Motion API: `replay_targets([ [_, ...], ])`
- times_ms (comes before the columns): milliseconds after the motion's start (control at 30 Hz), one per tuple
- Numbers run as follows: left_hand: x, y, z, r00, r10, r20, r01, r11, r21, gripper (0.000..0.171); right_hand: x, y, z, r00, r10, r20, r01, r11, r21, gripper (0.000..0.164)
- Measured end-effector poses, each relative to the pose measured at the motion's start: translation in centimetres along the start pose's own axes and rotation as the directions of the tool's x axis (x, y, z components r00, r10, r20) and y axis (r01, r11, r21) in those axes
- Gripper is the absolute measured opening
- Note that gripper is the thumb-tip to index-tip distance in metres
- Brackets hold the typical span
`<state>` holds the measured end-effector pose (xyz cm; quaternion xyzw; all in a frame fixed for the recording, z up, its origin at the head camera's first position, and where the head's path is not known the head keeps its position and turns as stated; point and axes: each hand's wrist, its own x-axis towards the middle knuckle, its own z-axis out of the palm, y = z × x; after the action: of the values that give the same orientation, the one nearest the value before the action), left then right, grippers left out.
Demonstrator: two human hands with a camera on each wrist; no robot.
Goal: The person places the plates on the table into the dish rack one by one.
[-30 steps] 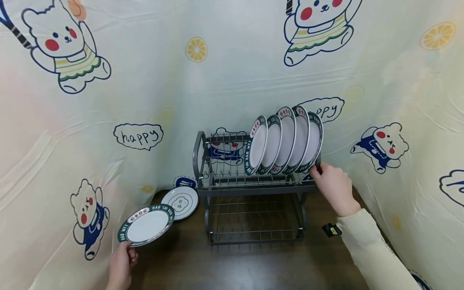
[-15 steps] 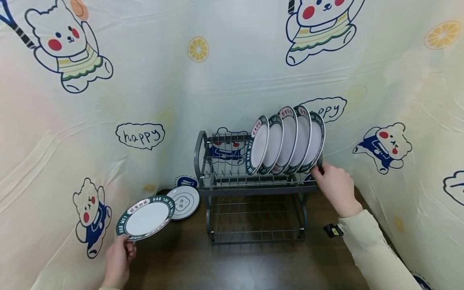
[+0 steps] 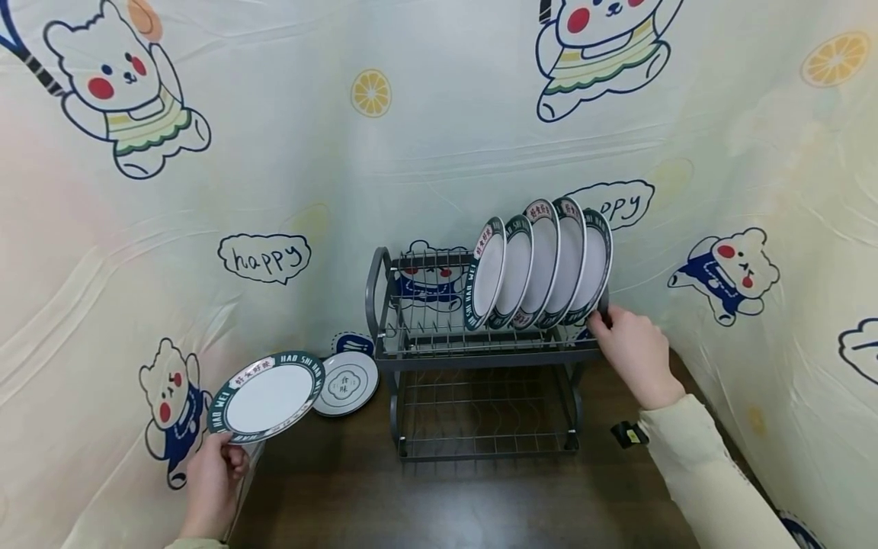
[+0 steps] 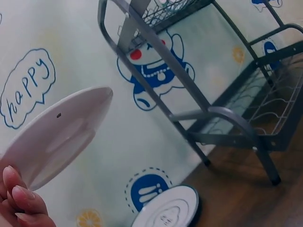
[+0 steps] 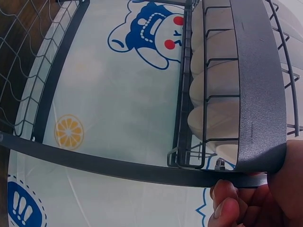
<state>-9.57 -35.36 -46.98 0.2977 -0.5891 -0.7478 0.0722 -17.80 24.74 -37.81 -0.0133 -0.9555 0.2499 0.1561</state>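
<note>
In the head view my left hand pinches a plate by its near edge, thumb on top. This plate is white inside with a green lettered rim, and it is held tilted in the air left of the dish rack. The left wrist view shows the pale underside of the held plate and curled fingertips below it. My right hand grips the rack's right side frame; in the right wrist view the fingers of the right hand curl round the dark bar. Several green-rimmed plates stand on edge in the upper tier's right half.
A white plate with a cloud motif lies by the rack's left foot, partly behind the held plate. The rack's wire lower tier stands over a dark brown tabletop. A printed curtain hangs behind and at both sides.
My left hand has lifted the plate a little and carried it slightly left, showing more of the cloud-motif plate. The right hand keeps its grip on the rack, and the standing plates look unmoved.
</note>
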Motion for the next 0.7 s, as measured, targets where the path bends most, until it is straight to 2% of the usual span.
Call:
replay_targets([
  [233, -1.2, 1.0, 0.5, 0.993, 0.09, 0.077, -0.087, 0.995, -0.037, 0.047, 0.1, -0.1, -0.1, 1.0, -0.013, 0.002, 0.013, 1.0, 0.002, 0.045],
  [467, -2.6, 2.4, 1.2, 0.992, 0.08, 0.099, -0.081, 0.997, 0.002, 0.049, 0.0, -0.2, -0.1, 1.0, -0.012, 0.012, 0.012, 1.0, -0.005, 0.044],
  [700, -3.4, 3.6, 1.7, 0.987, 0.106, 0.123, -0.114, 0.992, 0.06, 0.046, 0.1, 0.1, -0.1, 1.0, -0.012, 0.011, 0.012, 1.0, 0.001, 0.045],
])
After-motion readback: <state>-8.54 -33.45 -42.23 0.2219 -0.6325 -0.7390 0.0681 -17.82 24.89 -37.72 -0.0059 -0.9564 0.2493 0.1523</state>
